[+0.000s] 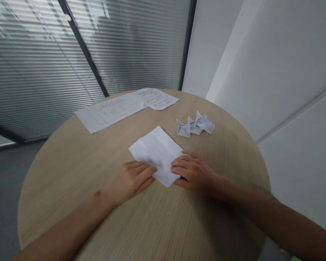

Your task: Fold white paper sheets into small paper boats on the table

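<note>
A white sheet of paper (159, 148) with faint creases lies on the round table, turned so that one corner points toward me. My left hand (137, 175) grips its near left edge, thumb and fingers pressed together on the paper. On the near right edge, my right hand (192, 170) has its fingers curled over the sheet, with the thumb low by the edge. Beyond my right hand stands a row of several small folded paper shapes (195, 125) with pointed tips, close against one another.
Printed sheets (114, 110) lie flat near the far edge of the round wooden table (141, 224). Behind it is a glass partition with blinds (141, 47). A white wall (274, 65) rises at the right, close to the table's rim.
</note>
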Available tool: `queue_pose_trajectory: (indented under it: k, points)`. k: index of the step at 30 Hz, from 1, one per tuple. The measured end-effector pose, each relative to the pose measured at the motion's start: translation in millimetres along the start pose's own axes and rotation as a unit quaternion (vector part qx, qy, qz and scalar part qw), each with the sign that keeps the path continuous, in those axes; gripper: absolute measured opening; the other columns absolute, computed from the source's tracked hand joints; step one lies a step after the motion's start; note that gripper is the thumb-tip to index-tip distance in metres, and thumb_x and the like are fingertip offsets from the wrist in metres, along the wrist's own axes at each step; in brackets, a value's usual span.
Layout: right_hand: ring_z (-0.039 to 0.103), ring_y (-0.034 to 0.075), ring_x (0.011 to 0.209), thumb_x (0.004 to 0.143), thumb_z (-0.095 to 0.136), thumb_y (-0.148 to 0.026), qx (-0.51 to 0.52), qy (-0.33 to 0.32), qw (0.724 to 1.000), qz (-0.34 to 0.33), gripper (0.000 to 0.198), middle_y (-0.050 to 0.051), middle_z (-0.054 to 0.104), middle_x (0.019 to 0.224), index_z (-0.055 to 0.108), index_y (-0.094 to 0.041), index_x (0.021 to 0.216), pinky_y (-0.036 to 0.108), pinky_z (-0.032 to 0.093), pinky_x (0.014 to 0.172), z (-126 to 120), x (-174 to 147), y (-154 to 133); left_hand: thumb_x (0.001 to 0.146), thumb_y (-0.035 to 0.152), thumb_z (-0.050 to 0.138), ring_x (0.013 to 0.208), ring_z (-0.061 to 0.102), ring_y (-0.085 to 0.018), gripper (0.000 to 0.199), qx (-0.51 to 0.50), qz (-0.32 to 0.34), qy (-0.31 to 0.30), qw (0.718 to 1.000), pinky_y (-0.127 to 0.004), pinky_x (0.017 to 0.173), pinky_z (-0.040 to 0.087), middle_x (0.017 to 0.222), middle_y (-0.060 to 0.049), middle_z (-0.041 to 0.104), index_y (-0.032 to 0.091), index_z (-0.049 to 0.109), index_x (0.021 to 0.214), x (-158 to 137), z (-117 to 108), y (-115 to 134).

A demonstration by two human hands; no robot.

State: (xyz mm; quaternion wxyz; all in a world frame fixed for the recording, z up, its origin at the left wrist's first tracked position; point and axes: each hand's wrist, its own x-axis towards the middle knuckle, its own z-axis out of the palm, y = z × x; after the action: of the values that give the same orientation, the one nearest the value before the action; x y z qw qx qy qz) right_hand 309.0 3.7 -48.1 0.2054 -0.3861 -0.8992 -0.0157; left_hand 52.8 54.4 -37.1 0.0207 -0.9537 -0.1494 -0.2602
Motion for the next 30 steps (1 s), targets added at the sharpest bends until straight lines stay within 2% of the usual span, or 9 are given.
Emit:
queue_pose_trajectory:
  k: [5,10,13,17,20,23,25,27,30]
  points:
    - [0.066,0.020,0.090,0.094,0.058,-0.033,0.025,0.005,0.995,0.099,0.024,0.007,0.075,0.092,0.069,-0.017,0.079,0.039,0.042,0.094,3.2,5.8,0.4,0.097,0.023,0.051,0.066,0.066,-0.015,0.016,-0.043,-0.099,0.014,0.994,-0.025,0.061,0.051,0.075,-0.004,0.070,0.016,0.065,0.096,0.7,-0.7,-3.1]
    - [0.063,0.023,0.096,0.090,0.063,-0.030,0.014,0.044,0.993,0.108,0.014,0.008,0.072,0.096,0.066,-0.019,0.083,0.043,0.040,0.097,0.7,5.7,0.8,0.095,0.024,0.049,0.071,0.065,-0.017,0.020,-0.017,-0.098,-0.007,0.995,-0.028,0.066,0.052,0.078,-0.005,0.070,0.017,0.067,0.088,2.8,0.4,-6.0]
    - [0.056,0.027,0.116,0.091,0.061,-0.034,0.002,0.150,0.982,0.117,0.024,0.011,0.064,0.121,0.062,-0.022,0.111,0.048,0.038,0.104,-5.1,4.1,1.0,0.096,0.023,0.045,0.066,0.064,-0.016,0.025,0.029,-0.104,0.007,0.994,-0.028,0.063,0.050,0.074,-0.004,0.068,0.019,0.065,0.081,1.2,-5.1,-6.3]
    - [0.036,0.037,0.139,0.089,0.059,-0.047,-0.029,0.286,0.943,0.168,0.074,0.017,0.035,0.150,0.022,-0.027,0.150,0.058,0.035,0.108,-14.2,3.2,2.7,0.093,0.031,0.054,0.047,0.054,-0.012,0.026,0.058,-0.214,0.113,0.969,-0.024,0.049,0.042,0.055,0.001,0.060,0.021,0.060,0.070,-0.3,-19.1,-0.5]
    - [0.028,0.041,0.143,0.087,0.059,-0.057,-0.055,0.290,0.941,0.166,0.086,0.018,0.026,0.154,0.011,-0.028,0.152,0.063,0.033,0.110,-16.1,2.0,3.8,0.087,0.037,0.063,0.044,0.056,-0.012,0.025,-0.061,-0.345,0.237,0.906,-0.023,0.046,0.043,0.052,0.004,0.061,0.021,0.057,0.069,4.3,-26.4,3.3]
    - [0.025,0.040,0.145,0.079,0.064,-0.066,-0.066,0.227,0.966,0.103,0.087,0.016,0.030,0.154,0.028,-0.027,0.148,0.063,0.029,0.113,-14.7,-0.7,4.9,0.084,0.037,0.067,0.040,0.055,-0.011,0.017,-0.311,-0.416,0.315,0.795,-0.021,0.043,0.044,0.047,0.008,0.059,0.022,0.058,0.082,12.4,-27.7,-0.2]
    - [0.024,0.038,0.146,0.079,0.067,-0.063,-0.072,0.152,0.984,0.050,0.073,0.011,0.036,0.153,0.044,-0.031,0.141,0.062,0.023,0.117,-15.0,-2.9,7.3,0.082,0.037,0.069,0.034,0.048,-0.009,0.021,-0.454,-0.431,0.300,0.719,-0.019,0.038,0.040,0.044,0.010,0.055,0.023,0.056,0.090,15.8,-25.4,-6.0]
    - [0.025,0.033,0.147,0.086,0.066,-0.050,-0.073,0.080,0.994,0.009,0.051,0.004,0.043,0.151,0.052,-0.037,0.134,0.061,0.018,0.119,-17.2,-4.8,12.3,0.079,0.036,0.071,0.030,0.043,-0.007,0.025,-0.528,-0.455,0.254,0.671,-0.017,0.034,0.035,0.044,0.010,0.054,0.022,0.056,0.093,15.9,-21.0,-12.1]
    - [0.028,0.024,0.147,0.095,0.053,-0.023,-0.083,0.044,0.995,-0.025,0.043,-0.002,0.049,0.149,0.052,-0.041,0.135,0.058,0.017,0.121,-21.6,-7.2,24.1,0.077,0.037,0.072,0.031,0.043,-0.007,0.033,-0.520,-0.499,0.164,0.674,-0.017,0.033,0.031,0.049,0.009,0.056,0.020,0.057,0.102,11.5,-13.0,-18.3]
